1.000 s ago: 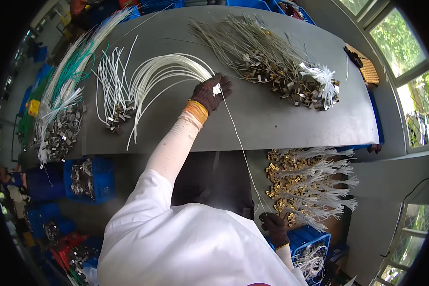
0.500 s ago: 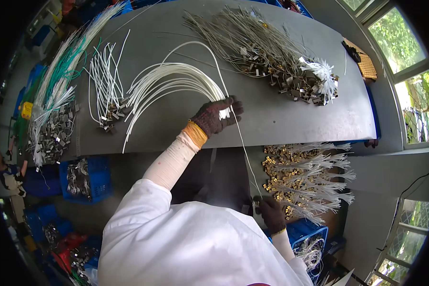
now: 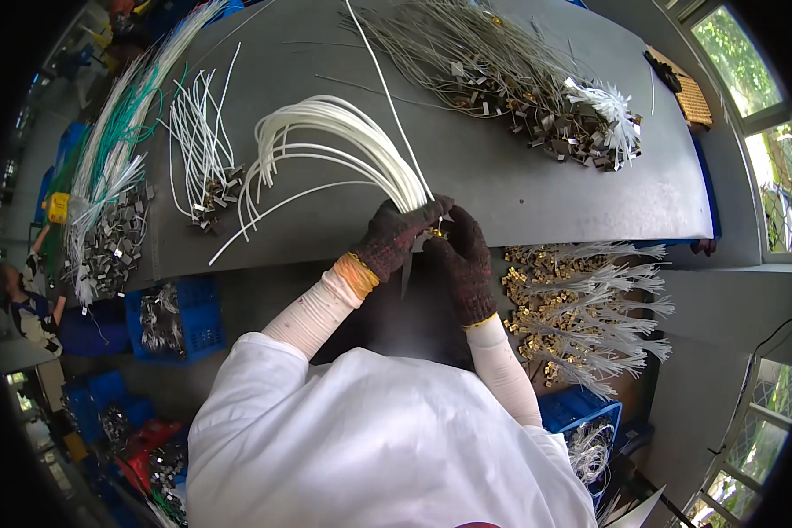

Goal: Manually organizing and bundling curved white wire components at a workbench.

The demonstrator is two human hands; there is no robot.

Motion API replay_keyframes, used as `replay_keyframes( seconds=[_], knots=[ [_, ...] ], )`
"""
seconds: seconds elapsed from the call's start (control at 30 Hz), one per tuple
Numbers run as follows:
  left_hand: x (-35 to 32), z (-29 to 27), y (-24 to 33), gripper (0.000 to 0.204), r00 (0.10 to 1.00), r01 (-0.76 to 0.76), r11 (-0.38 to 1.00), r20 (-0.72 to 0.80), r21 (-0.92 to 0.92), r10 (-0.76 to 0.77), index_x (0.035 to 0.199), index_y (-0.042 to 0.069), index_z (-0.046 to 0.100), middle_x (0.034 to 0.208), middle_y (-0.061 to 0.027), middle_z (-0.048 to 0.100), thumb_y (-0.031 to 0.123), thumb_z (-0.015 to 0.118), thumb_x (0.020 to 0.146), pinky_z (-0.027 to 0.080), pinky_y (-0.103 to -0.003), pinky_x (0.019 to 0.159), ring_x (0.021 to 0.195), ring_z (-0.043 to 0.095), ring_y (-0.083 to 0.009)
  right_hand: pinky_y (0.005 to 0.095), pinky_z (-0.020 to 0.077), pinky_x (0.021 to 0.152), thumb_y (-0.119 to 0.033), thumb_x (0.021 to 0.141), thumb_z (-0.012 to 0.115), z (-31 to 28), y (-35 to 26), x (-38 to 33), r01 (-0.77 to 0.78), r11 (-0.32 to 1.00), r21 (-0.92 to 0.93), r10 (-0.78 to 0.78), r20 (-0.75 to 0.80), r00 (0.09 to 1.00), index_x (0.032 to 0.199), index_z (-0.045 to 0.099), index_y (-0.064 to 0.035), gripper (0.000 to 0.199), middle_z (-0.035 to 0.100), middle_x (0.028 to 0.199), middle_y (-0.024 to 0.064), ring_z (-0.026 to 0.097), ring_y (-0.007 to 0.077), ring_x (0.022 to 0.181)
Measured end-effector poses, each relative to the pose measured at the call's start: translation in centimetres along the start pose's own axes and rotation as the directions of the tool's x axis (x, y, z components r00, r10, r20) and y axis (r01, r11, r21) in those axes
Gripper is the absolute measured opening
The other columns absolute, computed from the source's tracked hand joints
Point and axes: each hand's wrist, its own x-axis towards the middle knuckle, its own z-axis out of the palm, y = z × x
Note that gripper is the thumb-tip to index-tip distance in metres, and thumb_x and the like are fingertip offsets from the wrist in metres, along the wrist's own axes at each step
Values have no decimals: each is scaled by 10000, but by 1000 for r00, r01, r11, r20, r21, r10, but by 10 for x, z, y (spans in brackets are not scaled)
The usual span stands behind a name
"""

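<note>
My left hand (image 3: 396, 236), in a dark knitted glove, is closed around one end of a bundle of white wires (image 3: 334, 119). The bundle arches up and left over the grey table, its loose ends hanging toward the near edge. One longer white wire (image 3: 380, 75) rises from the same grip nearly straight toward the far edge. Against the left fingers, my gloved right hand (image 3: 466, 264) pinches a small brass-coloured piece (image 3: 436, 232), partly hidden by the fingertips. Both hands meet just over the table's near edge.
On the grey table (image 3: 537, 224) lie a short white wire bunch (image 3: 204, 141), green and white wires (image 3: 114, 150) with metal ends, and a large grey wire pile (image 3: 537, 106). Brass-ended bundles (image 3: 590, 308) lie lower right. Blue crates (image 3: 204, 321) stand below; a person (image 3: 31, 304) is far left.
My right hand has come up from low beside the brass-ended bundles to meet my left hand. The longer white wire, looped before, now stands nearly straight. The view has shifted slightly.
</note>
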Motion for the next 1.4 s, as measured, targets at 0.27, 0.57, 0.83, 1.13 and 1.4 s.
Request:
replay_keyframes(
  seconds=[0.27, 0.57, 0.83, 1.13, 1.4],
  knots=[
    [3, -5, -1, 258, 995, 45, 998, 93, -38, -41, 1185, 59, 676, 1044, -88, 702, 114, 621, 939, 559, -306, 792, 950, 684, -191, 299, 542, 825, 12, 895, 672, -1, 10, 26, 54, 985, 164, -49, -33, 998, 1451, 379, -1, 629, 636, 1163, 128, 638, 166, 971],
    [26, -25, -24, 277, 705, 453, 196, 215, -870, -675, 1143, 9, 641, 1066, -150, 692, 218, 661, 962, 579, -394, 895, 993, 690, -252, 299, 550, 780, -13, 902, 667, -8, 32, 40, -85, 993, 83, 79, 78, 994, 1436, 391, 12, 602, 642, 1063, 115, 637, 158, 884],
    [31, -39, -69, 310, 716, 609, 309, 339, -731, -610, 1196, -23, 610, 1054, -163, 690, 137, 663, 937, 581, -422, 871, 988, 687, -263, 332, 552, 740, -64, 904, 671, -8, 41, 68, -74, 993, 88, 87, -161, 983, 1376, 468, 1, 518, 654, 1017, 125, 657, 184, 828],
    [-8, -75, -26, 364, 905, 426, 757, 248, -495, -346, 1244, 12, 630, 1017, -103, 721, 181, 681, 925, 578, -341, 794, 925, 712, -221, 425, 548, 772, -166, 905, 634, 14, 17, 110, 337, 558, -758, -311, 186, 932, 1192, 615, -95, 296, 656, 1106, 163, 672, 352, 926],
    [-48, -51, -89, 238, 897, 431, 872, 4, -232, -442, 1077, 29, 660, 855, -46, 669, 177, 715, 899, 548, -350, 680, 784, 670, -162, 464, 535, 839, -260, 904, 617, 38, 37, 142, 195, 284, -939, 84, 227, 970, 1043, 664, -76, 236, 659, 1024, 183, 662, 383, 980]
  ],
)
